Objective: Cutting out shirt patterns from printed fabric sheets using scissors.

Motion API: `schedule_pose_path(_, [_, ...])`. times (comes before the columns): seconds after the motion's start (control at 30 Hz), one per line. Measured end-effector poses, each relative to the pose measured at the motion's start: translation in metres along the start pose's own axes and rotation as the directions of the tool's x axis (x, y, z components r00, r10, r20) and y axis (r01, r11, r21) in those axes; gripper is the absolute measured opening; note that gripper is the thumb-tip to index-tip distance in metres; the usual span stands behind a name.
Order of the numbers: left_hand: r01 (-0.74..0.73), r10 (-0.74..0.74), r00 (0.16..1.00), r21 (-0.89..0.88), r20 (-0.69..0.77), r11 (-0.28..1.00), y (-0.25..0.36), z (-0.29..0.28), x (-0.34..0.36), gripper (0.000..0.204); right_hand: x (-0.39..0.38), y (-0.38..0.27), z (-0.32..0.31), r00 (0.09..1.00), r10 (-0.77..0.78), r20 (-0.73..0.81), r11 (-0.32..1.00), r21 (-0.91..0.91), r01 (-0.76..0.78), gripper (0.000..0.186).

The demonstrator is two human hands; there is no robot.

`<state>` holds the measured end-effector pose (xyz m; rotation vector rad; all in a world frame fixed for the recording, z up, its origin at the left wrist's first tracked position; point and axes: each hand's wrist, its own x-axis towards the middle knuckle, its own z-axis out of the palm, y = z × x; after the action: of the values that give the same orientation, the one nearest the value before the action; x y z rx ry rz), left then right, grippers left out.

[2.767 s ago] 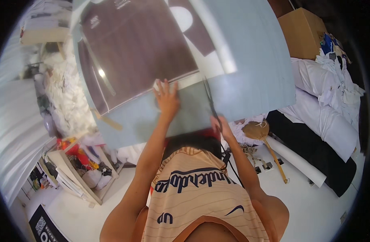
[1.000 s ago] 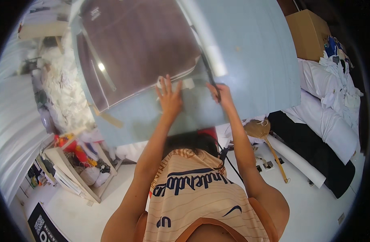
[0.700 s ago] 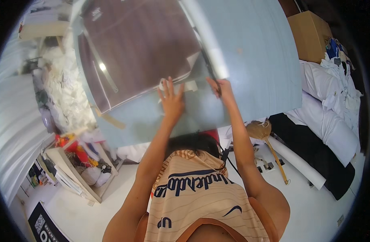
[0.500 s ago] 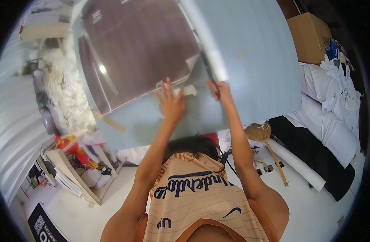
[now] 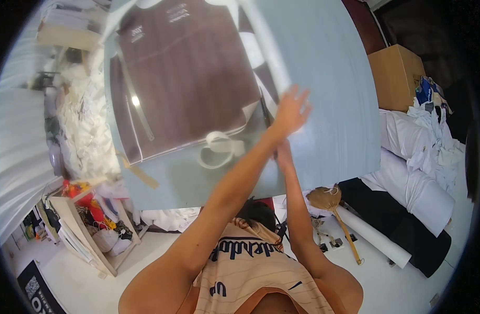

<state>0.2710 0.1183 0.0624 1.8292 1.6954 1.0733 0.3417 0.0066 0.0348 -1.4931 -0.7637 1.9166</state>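
Note:
My left hand [image 5: 292, 112] reaches across to the right over my right forearm, fingers spread, beside the white rolled-up edge [image 5: 274, 60] of a sheet on the table. Partly hidden below it, my right hand [image 5: 283, 153] is closed on dark scissors [image 5: 266, 111], whose blades point away from me along the sheet. Left of the blades lies a dark brown printed shirt panel [image 5: 193, 78] with a thin white border and a folded-up lower right corner. A curled white offcut strip [image 5: 215, 153] lies at the panel's lower edge.
A long ruler [image 5: 135, 99] lies on the panel's left side. The table [image 5: 334, 99] is pale blue-grey. White cloth is heaped at left. A cardboard box [image 5: 394, 76], fabric rolls [image 5: 415, 183] and a hand fan [image 5: 324, 198] are at right; a wooden rack [image 5: 83, 230] stands lower left.
My left hand has left the panel's lower edge and crossed to the right over my right arm. My right hand has come nearer to me with the scissors. The white strip now lies curled.

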Motion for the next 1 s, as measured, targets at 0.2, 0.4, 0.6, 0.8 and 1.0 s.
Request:
schedule_pose_path(0.2, [0.288,-0.221,0.921,0.181,-0.32,0.94,-0.01,-0.069,-0.036,0.059,0.004,-0.03,-0.032,0.996,0.079,0.031,0.961,-0.267,-0.068,0.045])
schedule_pose_path(0.4, [0.416,-0.398,0.877,0.012,-0.269,0.909,-0.083,-0.058,-0.076,0.052,0.02,-0.043,-0.015,0.992,0.109,0.063,0.943,-0.323,-0.083,0.05])
schedule_pose_path(0.6, [0.338,-0.327,0.914,0.006,-0.239,0.941,-0.075,-0.052,-0.077,0.022,0.043,-0.046,-0.008,0.995,0.1,0.031,0.953,-0.291,-0.086,0.05])
schedule_pose_path(0.8, [0.362,-0.36,0.911,-0.03,-0.202,0.932,-0.071,-0.048,-0.072,0.017,0.067,-0.059,0.014,0.995,0.096,0.01,0.97,-0.226,-0.092,0.051])
schedule_pose_path(1.0, [0.385,-0.388,0.903,-0.052,-0.183,0.921,-0.071,-0.044,-0.067,0.011,0.088,-0.078,0.019,0.995,0.098,0.014,0.952,-0.293,-0.09,0.044])
